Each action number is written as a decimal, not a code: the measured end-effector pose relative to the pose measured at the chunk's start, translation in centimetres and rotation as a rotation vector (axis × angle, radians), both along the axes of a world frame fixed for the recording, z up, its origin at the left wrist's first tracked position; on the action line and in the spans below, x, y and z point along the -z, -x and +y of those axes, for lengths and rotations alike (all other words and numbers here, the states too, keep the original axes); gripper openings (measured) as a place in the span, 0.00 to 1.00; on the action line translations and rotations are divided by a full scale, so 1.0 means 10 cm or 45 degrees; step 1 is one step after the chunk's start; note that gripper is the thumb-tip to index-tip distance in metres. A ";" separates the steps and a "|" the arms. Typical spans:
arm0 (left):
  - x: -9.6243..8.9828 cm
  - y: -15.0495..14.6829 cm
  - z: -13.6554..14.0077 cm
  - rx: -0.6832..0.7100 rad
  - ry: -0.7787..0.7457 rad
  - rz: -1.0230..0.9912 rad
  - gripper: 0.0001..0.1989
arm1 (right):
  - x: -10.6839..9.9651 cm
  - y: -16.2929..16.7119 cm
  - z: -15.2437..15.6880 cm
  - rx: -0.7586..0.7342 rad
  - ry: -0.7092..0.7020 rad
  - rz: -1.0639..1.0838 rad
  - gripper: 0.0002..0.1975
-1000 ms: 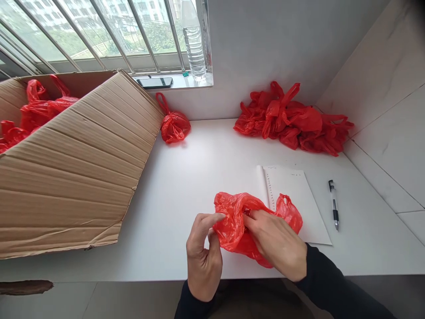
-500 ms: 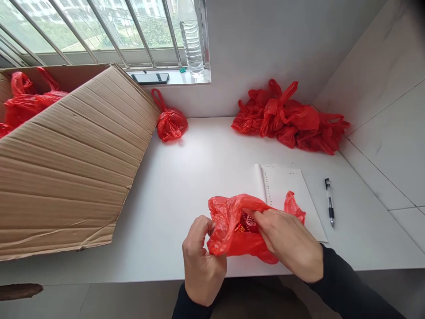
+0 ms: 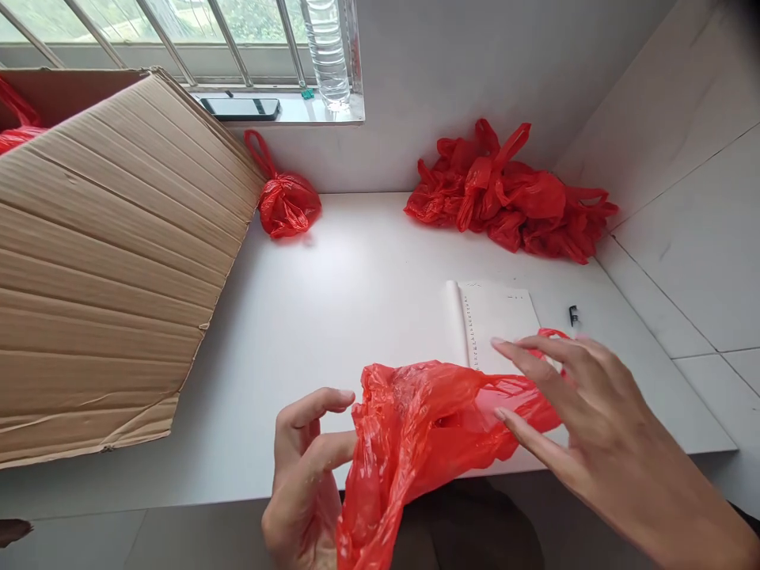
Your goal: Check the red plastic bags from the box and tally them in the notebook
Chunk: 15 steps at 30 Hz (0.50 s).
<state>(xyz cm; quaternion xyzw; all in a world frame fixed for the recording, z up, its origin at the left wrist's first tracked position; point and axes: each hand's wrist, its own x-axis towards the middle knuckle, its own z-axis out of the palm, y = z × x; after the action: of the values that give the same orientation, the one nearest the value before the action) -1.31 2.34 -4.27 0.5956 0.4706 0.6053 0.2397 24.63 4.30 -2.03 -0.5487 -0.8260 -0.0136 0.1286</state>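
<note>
A crumpled red plastic bag (image 3: 409,431) is between the two hands at the near edge of the white table (image 3: 356,305), its lower left part reaching past that edge in view. The left hand (image 3: 305,487) is at the bag's left side, forefinger and thumb curved and apart, with red film covering part of it; whether the hidden fingers grip anything, I cannot tell. The right hand (image 3: 599,427) is open, fingers spread over the bag's right end (a little blurred, so contact there is uncertain).

Behind the bag lies a notebook (image 3: 495,313) with a curled left edge and a column of small marks. The cap end of a pen (image 3: 573,315) shows just beyond the right hand. Along the wall sit a pile of red plastic bags (image 3: 516,202) and, farther left, a knotted red bag (image 3: 290,207), close beside a corrugated cardboard box (image 3: 119,273). On the windowsill, a phone (image 3: 241,109) lies flat near an upright clear water bottle (image 3: 328,59).
</note>
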 end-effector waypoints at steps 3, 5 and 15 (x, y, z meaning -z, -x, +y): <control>0.01 0.07 0.01 0.090 -0.003 -0.049 0.05 | 0.13 -0.24 0.03 0.030 0.017 -0.095 0.35; 0.00 0.16 0.03 0.109 0.033 -0.124 0.05 | 0.20 -0.36 0.03 0.023 0.208 -0.106 0.36; -0.49 0.30 0.15 -0.104 0.393 -0.421 0.19 | 0.02 -0.07 0.18 0.101 0.745 0.473 0.37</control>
<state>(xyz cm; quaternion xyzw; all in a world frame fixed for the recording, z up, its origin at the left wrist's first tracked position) -4.29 3.84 0.66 0.4250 0.5358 0.6246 0.3771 25.31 6.07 -2.23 -0.5872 -0.7353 0.3189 0.1132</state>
